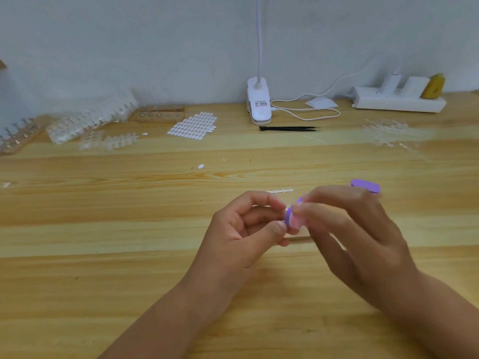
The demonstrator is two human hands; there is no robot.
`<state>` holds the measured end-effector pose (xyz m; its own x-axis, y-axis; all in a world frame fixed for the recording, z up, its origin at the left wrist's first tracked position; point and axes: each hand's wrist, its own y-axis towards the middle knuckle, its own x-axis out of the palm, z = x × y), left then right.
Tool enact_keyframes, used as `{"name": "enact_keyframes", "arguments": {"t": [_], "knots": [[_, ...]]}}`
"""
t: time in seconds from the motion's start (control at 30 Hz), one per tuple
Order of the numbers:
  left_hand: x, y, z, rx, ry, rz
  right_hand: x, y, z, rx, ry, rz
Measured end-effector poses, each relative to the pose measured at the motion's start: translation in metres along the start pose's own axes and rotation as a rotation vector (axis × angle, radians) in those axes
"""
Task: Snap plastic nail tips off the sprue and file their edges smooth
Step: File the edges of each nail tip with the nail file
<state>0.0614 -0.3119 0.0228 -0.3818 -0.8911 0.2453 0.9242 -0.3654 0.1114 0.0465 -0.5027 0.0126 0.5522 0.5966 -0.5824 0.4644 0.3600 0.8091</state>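
Starting at the back left, what do we see held in things?

We see clear plastic packs point(90, 120) stacked aslant near the wall, full of rows of pale nail tips. Just right of them stands a wooden block point(160, 114) with small round metal studs set in its top. A second wooden block point(18, 138) at the far left edge carries upright clips. At the back right, a white power strip point(399, 99) has plugs pushed into it.

And the task's own thing?

We find the nail tip point(285, 209) above the table's point(103, 255) middle, pinched between the thumb and forefinger of our left hand point(246, 229), whose other fingers are curled in. It is tiny, pale and blurred, so we cannot tell its shape or its edge.

What does our right hand do?

Our right hand point(350, 229) grips a purple nail file point(366, 185). Its near end, purple with a pink face, touches the tip, and its rounded far end pokes out beyond the fingers.

Anything near the hands?

We see a bare sprue point(281, 190) lying just behind them, and one loose white tip point(201, 166) farther back. Sprues with tips attached point(114, 141) lie in front of the packs, and a heap of clear sprues point(386, 130) sits at the right.
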Motion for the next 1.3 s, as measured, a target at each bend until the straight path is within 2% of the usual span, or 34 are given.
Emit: {"name": "enact_keyframes", "arguments": {"t": [0.13, 0.23, 0.33, 0.47, 0.6, 0.73, 0.87, 1.0, 1.1, 1.17, 1.3], "knots": [[0.001, 0.002, 0.000, -0.021, 0.002, 0.027, -0.004, 0.003, 0.013, 0.122, -0.027, 0.035], [0.002, 0.004, -0.001, -0.040, -0.013, 0.053, -0.001, 0.001, 0.000, 0.059, 0.073, 0.041], [0.001, 0.004, 0.000, -0.063, -0.035, 0.060, 0.001, -0.002, 0.001, -0.028, 0.028, -0.041], [0.001, 0.004, 0.001, -0.096, -0.090, 0.083, -0.001, 0.001, 0.007, 0.046, 0.017, 0.007], [0.002, 0.005, 0.001, -0.092, -0.098, 0.070, 0.002, -0.001, -0.002, -0.036, 0.021, -0.001], [0.002, 0.004, 0.003, -0.093, -0.110, 0.053, -0.004, 0.003, 0.008, 0.059, -0.010, 0.032], [0.004, 0.003, 0.001, -0.081, -0.103, 0.049, -0.002, 0.001, -0.004, -0.026, 0.018, 0.026], [0.003, 0.004, 0.001, -0.077, -0.116, 0.060, -0.005, 0.004, 0.006, 0.059, 0.002, 0.043], [0.003, 0.005, 0.000, -0.075, -0.100, 0.069, -0.001, 0.003, -0.008, 0.001, 0.076, 0.049], [0.002, 0.005, 0.000, -0.072, -0.100, 0.065, 0.000, 0.002, -0.006, -0.017, 0.043, 0.018], [0.001, 0.005, 0.000, -0.079, -0.143, 0.062, -0.004, 0.004, 0.007, 0.160, 0.028, 0.081]]}}
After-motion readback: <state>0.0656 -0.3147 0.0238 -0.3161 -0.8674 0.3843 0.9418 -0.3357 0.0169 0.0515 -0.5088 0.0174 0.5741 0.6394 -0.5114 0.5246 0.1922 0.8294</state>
